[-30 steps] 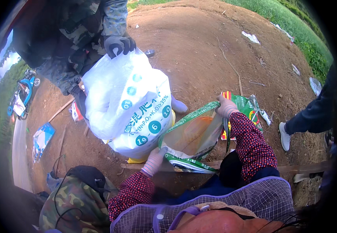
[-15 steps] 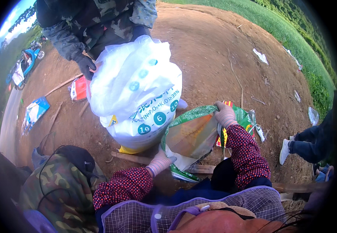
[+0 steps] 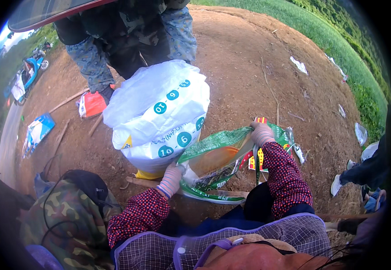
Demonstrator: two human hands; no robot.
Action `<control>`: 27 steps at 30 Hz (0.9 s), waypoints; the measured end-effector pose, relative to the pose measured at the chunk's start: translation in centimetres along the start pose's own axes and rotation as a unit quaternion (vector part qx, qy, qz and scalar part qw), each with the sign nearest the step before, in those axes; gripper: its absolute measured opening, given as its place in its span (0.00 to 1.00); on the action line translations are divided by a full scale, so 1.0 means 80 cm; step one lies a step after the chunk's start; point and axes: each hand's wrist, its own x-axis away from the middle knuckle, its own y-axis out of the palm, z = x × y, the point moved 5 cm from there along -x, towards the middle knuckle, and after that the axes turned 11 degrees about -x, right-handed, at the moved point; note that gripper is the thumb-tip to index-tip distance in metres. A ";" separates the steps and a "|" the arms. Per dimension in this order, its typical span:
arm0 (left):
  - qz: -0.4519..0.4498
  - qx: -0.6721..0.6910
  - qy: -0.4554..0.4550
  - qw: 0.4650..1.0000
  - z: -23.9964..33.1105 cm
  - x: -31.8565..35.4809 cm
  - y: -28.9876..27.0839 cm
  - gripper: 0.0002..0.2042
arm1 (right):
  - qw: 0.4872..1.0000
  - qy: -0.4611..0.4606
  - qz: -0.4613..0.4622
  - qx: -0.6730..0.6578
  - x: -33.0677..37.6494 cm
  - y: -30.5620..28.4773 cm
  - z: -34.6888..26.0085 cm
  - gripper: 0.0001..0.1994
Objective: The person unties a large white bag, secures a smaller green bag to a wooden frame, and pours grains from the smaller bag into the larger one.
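Observation:
Between my hands is a green and white plastic sack (image 3: 191, 156), its mouth spread and a brownish inside showing. My left hand (image 3: 170, 178), in a pink striped glove, grips the near left part of its rim. My right hand (image 3: 262, 134), gloved alike, pinches the rim at the far right. Just beyond my left hand a bulky white plastic sack (image 3: 139, 139) with teal markings and a yellow base stands upright, its loose top bunched. A person (image 3: 128, 40) in camouflage stands behind it, one dark-gloved hand (image 3: 107, 93) at its left side.
A red and white bag (image 3: 92, 105) and a blue and white bag (image 3: 39, 130) lie on the dirt at the left, among wooden sticks. Someone in camouflage (image 3: 67, 211) is close by my left arm. Another person's legs (image 3: 362, 168) are at the right; a blue vehicle (image 3: 34, 67) stands far left.
My left hand has moved left and up, widening the green sack's mouth. The white sack's top has sunk lower. The person opposite has straightened, and their left-side hand has shifted down.

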 end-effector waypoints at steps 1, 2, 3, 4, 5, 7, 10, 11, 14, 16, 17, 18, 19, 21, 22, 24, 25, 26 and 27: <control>0.001 -0.041 0.008 0.999 -0.001 -0.001 0.000 0.28 | 1.000 -0.014 -0.015 0.023 0.001 0.007 -0.008 0.18; 0.002 -0.044 0.008 0.999 -0.004 -0.003 0.001 0.28 | 0.998 -0.029 -0.029 0.046 0.003 0.014 -0.016 0.18; 0.022 -0.132 0.018 0.991 -0.004 -0.004 0.002 0.26 | 0.998 -0.029 -0.045 0.046 0.012 0.012 -0.025 0.18; 0.031 -0.177 0.023 0.983 -0.004 -0.002 0.001 0.25 | 0.998 -0.029 -0.045 0.042 0.010 0.016 -0.025 0.18; 0.041 -0.222 0.027 0.974 -0.004 -0.001 -0.001 0.24 | 0.998 -0.033 -0.037 0.043 0.008 0.019 -0.025 0.18; -0.010 -0.029 0.062 0.998 0.001 0.007 0.005 0.24 | 0.998 -0.034 -0.027 0.041 0.006 0.019 -0.021 0.18; -0.042 -0.037 0.049 0.997 0.020 0.023 0.015 0.23 | 0.999 -0.019 -0.032 0.012 0.002 0.020 -0.015 0.17; -0.046 -0.041 0.051 0.997 0.031 0.029 0.021 0.23 | 0.999 -0.018 -0.026 0.014 -0.001 0.023 -0.011 0.17; -0.050 -0.031 0.051 0.997 0.040 0.037 0.025 0.23 | 1.000 -0.016 -0.009 0.003 -0.002 0.029 -0.008 0.18; -0.070 -0.017 0.041 0.997 0.034 0.034 0.022 0.23 | 1.000 -0.013 0.002 -0.007 0.000 0.028 -0.007 0.18; -0.070 -0.017 0.040 0.997 0.031 0.033 0.021 0.23 | 1.000 -0.014 -0.003 -0.015 0.000 0.027 -0.006 0.18; -0.074 -0.010 0.028 0.997 0.038 0.038 0.026 0.23 | 1.000 -0.013 -0.008 -0.022 0.001 0.025 -0.004 0.19; -0.078 -0.002 0.016 0.997 0.041 0.040 0.029 0.23 | 1.000 -0.011 -0.008 -0.021 0.002 0.023 -0.002 0.19; -0.071 -0.044 0.047 0.995 0.033 0.028 0.026 0.23 | 1.000 -0.006 -0.021 -0.017 0.004 0.022 -0.002 0.18; -0.063 -0.086 0.079 0.991 0.032 0.024 0.025 0.23 | 1.000 -0.005 -0.020 -0.017 0.004 0.021 -0.002 0.18; -0.071 -0.093 0.054 0.992 0.023 0.020 0.026 0.23 | 0.999 -0.021 -0.026 0.021 0.000 0.023 -0.001 0.17; -0.078 -0.101 0.028 0.991 0.020 0.019 0.028 0.23 | 0.999 -0.019 -0.025 0.021 0.002 0.026 0.002 0.17; -0.079 -0.101 0.028 0.991 0.017 0.016 0.029 0.23 | 0.999 -0.041 0.028 0.010 0.005 0.024 0.002 0.17; -0.086 -0.115 0.009 0.990 0.010 0.010 0.027 0.23 | 0.995 -0.063 0.082 -0.002 0.009 0.020 0.002 0.17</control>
